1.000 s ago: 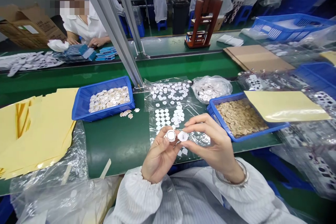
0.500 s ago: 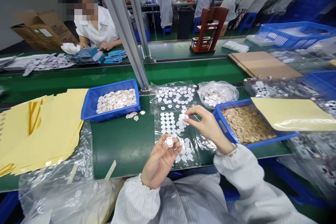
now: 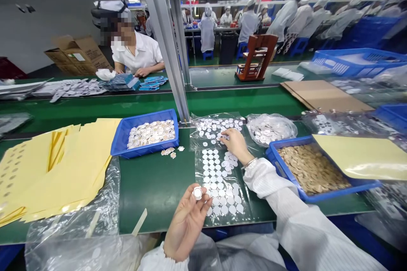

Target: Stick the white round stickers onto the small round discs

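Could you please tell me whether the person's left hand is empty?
No, the left hand holds a small, round white disc marked with a ring.

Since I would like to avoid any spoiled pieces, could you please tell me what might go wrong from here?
The left hand holds a small round piece in the air, so it could slip and drop. The right sleeve looks close to the white discs on the clear plastic, and might drag some out of place. Several loose pieces lie outside the left blue tray, so they may get knocked away.
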### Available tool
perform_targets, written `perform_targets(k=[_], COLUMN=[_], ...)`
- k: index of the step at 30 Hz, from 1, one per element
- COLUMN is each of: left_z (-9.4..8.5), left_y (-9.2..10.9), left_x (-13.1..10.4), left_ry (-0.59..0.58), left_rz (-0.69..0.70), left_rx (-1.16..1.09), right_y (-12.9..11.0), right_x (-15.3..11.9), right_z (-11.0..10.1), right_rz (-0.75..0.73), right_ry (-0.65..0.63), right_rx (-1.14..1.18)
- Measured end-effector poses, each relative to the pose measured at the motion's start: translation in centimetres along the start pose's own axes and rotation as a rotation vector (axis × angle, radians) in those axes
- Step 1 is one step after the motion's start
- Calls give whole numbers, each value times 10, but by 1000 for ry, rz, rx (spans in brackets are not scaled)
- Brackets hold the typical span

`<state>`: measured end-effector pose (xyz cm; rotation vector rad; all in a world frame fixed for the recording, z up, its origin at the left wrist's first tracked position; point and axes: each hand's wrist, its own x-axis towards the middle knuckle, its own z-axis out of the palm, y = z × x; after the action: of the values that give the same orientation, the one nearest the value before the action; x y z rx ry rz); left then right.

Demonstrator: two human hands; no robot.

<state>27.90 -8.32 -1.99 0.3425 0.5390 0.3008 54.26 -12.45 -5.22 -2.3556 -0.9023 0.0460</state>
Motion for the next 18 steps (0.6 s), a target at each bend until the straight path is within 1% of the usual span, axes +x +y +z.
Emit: perform_targets(k=[3,5,7,10,13,15,18], left_z=[0,2,5,10,11,6,-11], left_y=[-1,-4,-8,-15,-22,-26,-31], left_x=[7,15,24,37,44,48,61], left_ry=[46,79,101,105,120,171,237], left_rz=[-12,-21,-26,-34,-53,-61,-48], left_rx=[32,60,78,96,135,181,220], right_y=[2,5,9,14,15,13,13], right_x=[-21,-40,-60,-87,-103,-107,-103], right_z=[-16,-26,-32,-31,-26,-23,-17], right_rz=[-16,-25,-35,-55,-96,-125,-153], right_ry=[-13,-58,-117,-166,-144,-116,-66], right_rx=[16,33,53,75,60,26,-41])
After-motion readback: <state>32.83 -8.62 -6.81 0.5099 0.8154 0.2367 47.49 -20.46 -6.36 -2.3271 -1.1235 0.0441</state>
